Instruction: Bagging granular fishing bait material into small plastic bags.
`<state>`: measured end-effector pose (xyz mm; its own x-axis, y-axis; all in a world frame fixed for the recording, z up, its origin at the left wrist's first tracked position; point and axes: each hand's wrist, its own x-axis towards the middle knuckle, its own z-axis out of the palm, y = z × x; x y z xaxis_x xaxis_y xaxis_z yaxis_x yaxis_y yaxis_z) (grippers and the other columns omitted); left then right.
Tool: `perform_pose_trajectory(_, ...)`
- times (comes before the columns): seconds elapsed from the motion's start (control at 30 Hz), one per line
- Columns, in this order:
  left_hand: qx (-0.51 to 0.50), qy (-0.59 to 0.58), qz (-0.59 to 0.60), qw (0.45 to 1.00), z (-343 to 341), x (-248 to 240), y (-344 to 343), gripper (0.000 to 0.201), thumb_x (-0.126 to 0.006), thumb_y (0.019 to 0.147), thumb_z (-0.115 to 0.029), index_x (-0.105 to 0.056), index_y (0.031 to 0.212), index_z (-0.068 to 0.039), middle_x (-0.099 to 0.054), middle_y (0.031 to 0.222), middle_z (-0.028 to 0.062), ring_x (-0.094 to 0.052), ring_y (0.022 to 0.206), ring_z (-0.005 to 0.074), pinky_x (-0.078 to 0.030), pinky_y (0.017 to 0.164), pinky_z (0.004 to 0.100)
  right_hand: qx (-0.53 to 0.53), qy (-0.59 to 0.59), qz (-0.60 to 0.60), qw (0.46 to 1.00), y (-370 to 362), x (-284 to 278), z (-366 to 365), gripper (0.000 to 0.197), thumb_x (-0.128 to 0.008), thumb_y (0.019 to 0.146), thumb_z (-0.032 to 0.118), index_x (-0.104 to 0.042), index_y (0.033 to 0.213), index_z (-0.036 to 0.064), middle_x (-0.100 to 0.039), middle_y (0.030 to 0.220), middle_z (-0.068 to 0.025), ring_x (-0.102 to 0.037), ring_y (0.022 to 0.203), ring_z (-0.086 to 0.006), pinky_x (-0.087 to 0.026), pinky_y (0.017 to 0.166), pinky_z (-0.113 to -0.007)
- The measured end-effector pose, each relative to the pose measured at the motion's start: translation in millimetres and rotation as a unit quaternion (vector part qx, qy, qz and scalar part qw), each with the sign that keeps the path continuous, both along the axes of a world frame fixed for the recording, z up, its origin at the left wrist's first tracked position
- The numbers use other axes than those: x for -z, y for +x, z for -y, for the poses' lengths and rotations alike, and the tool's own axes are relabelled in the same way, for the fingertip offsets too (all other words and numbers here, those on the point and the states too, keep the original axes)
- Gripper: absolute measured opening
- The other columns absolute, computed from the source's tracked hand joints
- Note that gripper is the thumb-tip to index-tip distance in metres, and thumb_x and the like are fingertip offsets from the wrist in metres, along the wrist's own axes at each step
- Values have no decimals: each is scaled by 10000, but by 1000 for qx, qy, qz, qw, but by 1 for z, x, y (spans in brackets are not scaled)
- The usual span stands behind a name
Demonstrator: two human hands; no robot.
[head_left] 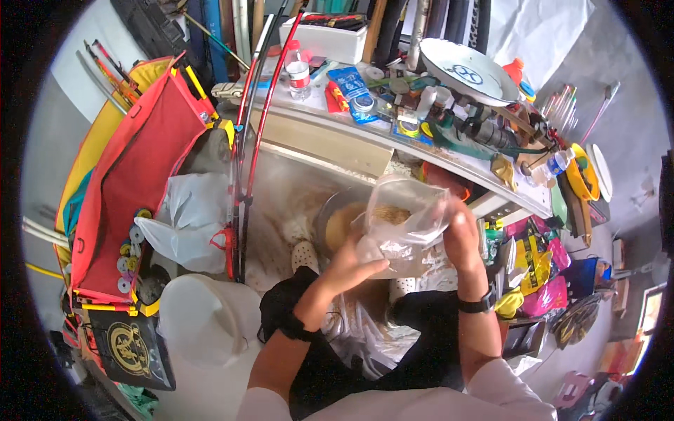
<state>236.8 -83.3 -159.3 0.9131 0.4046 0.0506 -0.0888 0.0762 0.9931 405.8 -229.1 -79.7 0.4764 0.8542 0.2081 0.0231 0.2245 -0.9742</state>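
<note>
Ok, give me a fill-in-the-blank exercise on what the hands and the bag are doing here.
1. Both hands hold a clear plastic ____ with tan grainy stuff inside.
2. The left hand grips the bag from below, while the right hand holds its ____ side.
3. Under the bag stands a round ____ with more tan material in it.
4. A dark watch sits on the ____ wrist.

Missing words: bag; right; bowl; right
</note>
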Motion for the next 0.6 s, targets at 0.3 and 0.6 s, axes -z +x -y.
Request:
perform_pose_trajectory(0.3, 17, -38, 2, 999, -30, -10, 18, 641, -730, 699, -79, -421, 1255, -4, -527, 1167, 90, -486, 1097, 183, -378, 956, 336, -41, -156, -9, 987, -23, 45, -25, 781, -781, 671, 69, -353, 1319, -16, -472, 1267, -115, -434, 1163, -188, -350, 985, -340)
perform_pose_trajectory(0.6, -7, 69, 13, 998, -22, -5, 25, 609, -738, 698, -61, -429, 1220, -3, -502, 1185, 108, -486, 1108, 193, -396, 944, 333, 43, -75, 127, 988, -18, 62, -32, 565, -717, 695, -5, -465, 1200, -8, -589, 1065, -70, -536, 1006, -158, -434, 877, -311)
